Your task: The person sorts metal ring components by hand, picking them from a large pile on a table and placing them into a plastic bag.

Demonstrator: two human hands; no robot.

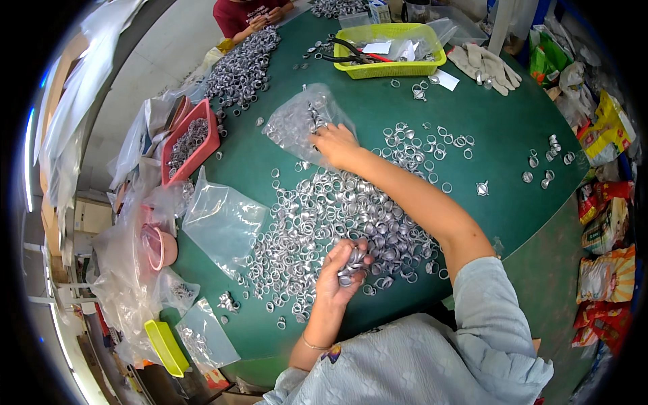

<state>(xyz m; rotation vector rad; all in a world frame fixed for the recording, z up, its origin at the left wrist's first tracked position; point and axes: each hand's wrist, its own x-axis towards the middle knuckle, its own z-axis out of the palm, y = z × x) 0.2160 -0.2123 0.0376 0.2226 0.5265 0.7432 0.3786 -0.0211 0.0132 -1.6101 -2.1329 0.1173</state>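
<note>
The left hand (341, 266), low in the middle of the frame, is curled around a small clutch of silver metal rings (352, 260), fingers pressed together over them. It rests at the lower edge of a big loose heap of rings (331, 216) that spreads across the middle of the green table (499, 142).

The right hand (335, 145) stretches up to the upper middle of the frame, its fingertips pinching the edge of a clear plastic bag (300, 121) that lies on the table and already holds some rings.

Left of the heap lies a flat empty plastic bag (219, 219). Further to the upper left sits a red tray (192, 142) filled with rings, and above it another long pile of rings (243, 64). At the top of the frame stands a yellow-green basket (395, 67) with pliers in it, and a pair of work gloves (486, 64) lies to its right. Another person's hands (263, 19) show at the top edge.
</note>
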